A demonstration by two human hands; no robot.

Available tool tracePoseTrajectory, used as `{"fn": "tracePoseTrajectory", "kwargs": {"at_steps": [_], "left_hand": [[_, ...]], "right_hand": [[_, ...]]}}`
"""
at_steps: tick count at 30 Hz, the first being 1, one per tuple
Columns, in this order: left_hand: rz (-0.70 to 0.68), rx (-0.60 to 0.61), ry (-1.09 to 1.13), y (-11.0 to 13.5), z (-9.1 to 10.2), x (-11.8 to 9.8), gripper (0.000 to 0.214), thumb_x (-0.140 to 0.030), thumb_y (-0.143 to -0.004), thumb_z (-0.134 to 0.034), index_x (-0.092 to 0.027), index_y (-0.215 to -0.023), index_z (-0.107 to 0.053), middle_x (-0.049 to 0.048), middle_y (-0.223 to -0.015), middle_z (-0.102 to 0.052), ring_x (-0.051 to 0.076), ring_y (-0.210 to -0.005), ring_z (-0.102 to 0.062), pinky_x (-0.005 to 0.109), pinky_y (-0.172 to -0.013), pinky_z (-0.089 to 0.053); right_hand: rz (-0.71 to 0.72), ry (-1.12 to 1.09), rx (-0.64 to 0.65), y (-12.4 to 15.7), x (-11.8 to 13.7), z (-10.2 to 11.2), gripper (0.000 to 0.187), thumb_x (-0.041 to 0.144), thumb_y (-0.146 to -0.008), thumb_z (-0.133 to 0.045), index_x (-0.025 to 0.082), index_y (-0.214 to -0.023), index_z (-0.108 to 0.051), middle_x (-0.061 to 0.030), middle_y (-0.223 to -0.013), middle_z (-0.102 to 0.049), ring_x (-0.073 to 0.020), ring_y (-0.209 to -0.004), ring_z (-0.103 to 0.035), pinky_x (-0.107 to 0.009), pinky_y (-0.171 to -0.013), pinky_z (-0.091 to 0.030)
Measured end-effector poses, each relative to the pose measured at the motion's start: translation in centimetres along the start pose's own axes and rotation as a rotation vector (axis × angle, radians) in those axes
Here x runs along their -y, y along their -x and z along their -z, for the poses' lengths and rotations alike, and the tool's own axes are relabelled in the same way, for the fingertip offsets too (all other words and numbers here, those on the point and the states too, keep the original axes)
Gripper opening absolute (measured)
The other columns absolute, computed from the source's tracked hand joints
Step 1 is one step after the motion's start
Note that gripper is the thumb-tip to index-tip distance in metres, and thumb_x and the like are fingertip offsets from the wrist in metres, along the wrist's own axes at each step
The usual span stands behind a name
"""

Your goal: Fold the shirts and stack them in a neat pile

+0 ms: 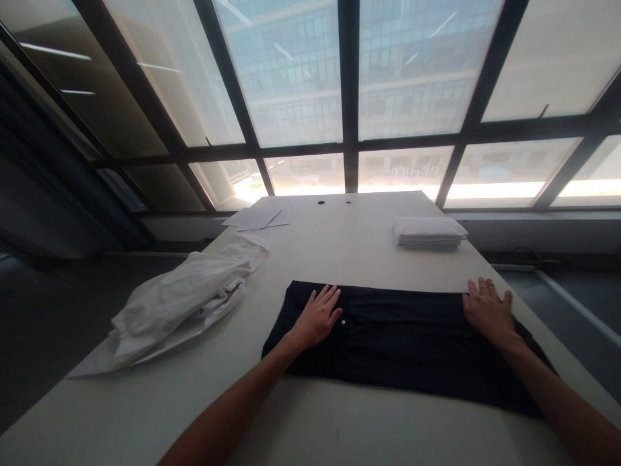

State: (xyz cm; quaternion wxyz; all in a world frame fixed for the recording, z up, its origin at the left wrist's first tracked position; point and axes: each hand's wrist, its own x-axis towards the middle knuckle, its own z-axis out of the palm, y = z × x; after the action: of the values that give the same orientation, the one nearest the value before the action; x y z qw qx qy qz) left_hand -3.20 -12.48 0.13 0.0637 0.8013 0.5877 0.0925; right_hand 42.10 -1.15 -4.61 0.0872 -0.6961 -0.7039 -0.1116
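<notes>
A dark navy garment (402, 349), folded into a long flat strip, lies across the white table in front of me. One small pale button shows on it, just right of my left hand (317, 317). That hand rests flat on the garment's left part, fingers stretched toward the far edge. My right hand (489, 309) lies on its right end, fingers spread over the far edge. Neither hand grips the cloth. Which kind of garment it is, I cannot tell from the folded shape.
Left on the white table (330, 252) lies a crumpled white cloth (179, 301), partly over the edge. Sheets of paper (259, 217) are behind it. A neat stack of folded white cloths (429, 232) stands at the back right. Large windows (301, 71) rise beyond.
</notes>
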Motion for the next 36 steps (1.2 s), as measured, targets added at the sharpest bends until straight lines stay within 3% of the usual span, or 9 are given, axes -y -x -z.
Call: {"fn": "tracePoseTrajectory", "kwargs": {"at_steps": [4, 10, 14, 17, 20, 31, 36], "left_hand": [[-0.083, 0.062, -0.027, 0.4, -1.3, -2.6, 0.052, -0.047, -0.107, -0.035, -0.040, -0.158, -0.027, 0.0017, -0.168, -0.017, 0.032, -0.154, -0.013, 0.062, -0.120, -0.018], [-0.112, 0.026, -0.102, 0.4, -2.1, -2.1, 0.051, -0.039, -0.105, -0.044, -0.048, -0.154, -0.033, -0.0017, -0.168, -0.014, 0.041, -0.153, -0.009, 0.067, -0.117, -0.019], [-0.132, -0.006, -0.125, 0.2, -2.5, -1.6, 0.053, -0.033, -0.103, -0.047, -0.048, -0.152, -0.037, -0.0027, -0.168, -0.016, 0.042, -0.152, -0.011, 0.067, -0.117, -0.021], [-0.137, -0.025, -0.127, 0.2, -2.7, -1.4, 0.054, -0.032, -0.102, -0.047, -0.049, -0.152, -0.036, -0.0035, -0.168, -0.017, 0.041, -0.152, -0.013, 0.066, -0.116, -0.022], [-0.138, -0.026, -0.123, 0.2, -2.8, -1.4, 0.054, -0.032, -0.103, -0.046, -0.050, -0.152, -0.034, -0.0043, -0.168, -0.017, 0.040, -0.153, -0.013, 0.066, -0.117, -0.022], [-0.121, 0.022, -0.093, 0.2, -2.3, -1.7, 0.053, -0.033, -0.104, -0.041, -0.048, -0.154, -0.031, -0.0034, -0.168, -0.015, 0.038, -0.153, -0.010, 0.064, -0.119, -0.018], [-0.119, 0.013, -0.082, 0.2, -2.4, -1.6, 0.053, -0.034, -0.104, -0.042, -0.048, -0.154, -0.032, -0.0044, -0.168, -0.015, 0.037, -0.154, -0.010, 0.064, -0.119, -0.018]], "right_hand": [[0.121, -0.139, 0.088, 1.5, 7.2, 3.2, 0.060, 0.033, -0.102, -0.020, 0.005, -0.150, -0.042, -0.0226, -0.160, -0.034, -0.0343, -0.150, -0.024, -0.063, -0.117, -0.016], [0.406, -0.399, 0.228, 3.6, 20.2, 5.9, 0.060, 0.033, -0.101, -0.029, 0.010, -0.157, -0.033, -0.0161, -0.165, -0.022, -0.0290, -0.154, -0.013, -0.056, -0.121, -0.010], [0.474, -0.434, 0.286, 3.9, 23.5, 5.3, 0.061, 0.033, -0.101, -0.033, 0.012, -0.158, -0.030, -0.0143, -0.167, -0.018, -0.0267, -0.154, -0.011, -0.053, -0.122, -0.007], [0.439, -0.427, 0.325, 3.6, 22.3, 4.6, 0.067, 0.049, -0.102, -0.030, 0.016, -0.160, -0.026, -0.0128, -0.167, -0.016, -0.0264, -0.155, -0.010, -0.053, -0.122, -0.007], [0.387, -0.381, 0.328, 3.1, 19.1, 4.1, 0.073, 0.061, -0.101, -0.026, 0.018, -0.161, -0.024, -0.0111, -0.168, -0.014, -0.0253, -0.155, -0.007, -0.052, -0.123, -0.005], [0.058, -0.162, 0.303, 0.6, 2.2, 1.3, 0.064, 0.052, -0.103, -0.024, 0.022, -0.160, -0.027, -0.0103, -0.168, -0.018, -0.0254, -0.154, -0.012, -0.055, -0.122, -0.013], [-0.057, -0.109, 0.256, 0.3, -2.0, 0.6, 0.065, 0.052, -0.103, -0.023, 0.020, -0.159, -0.030, -0.0122, -0.167, -0.022, -0.0269, -0.154, -0.015, -0.055, -0.121, -0.015]]}}
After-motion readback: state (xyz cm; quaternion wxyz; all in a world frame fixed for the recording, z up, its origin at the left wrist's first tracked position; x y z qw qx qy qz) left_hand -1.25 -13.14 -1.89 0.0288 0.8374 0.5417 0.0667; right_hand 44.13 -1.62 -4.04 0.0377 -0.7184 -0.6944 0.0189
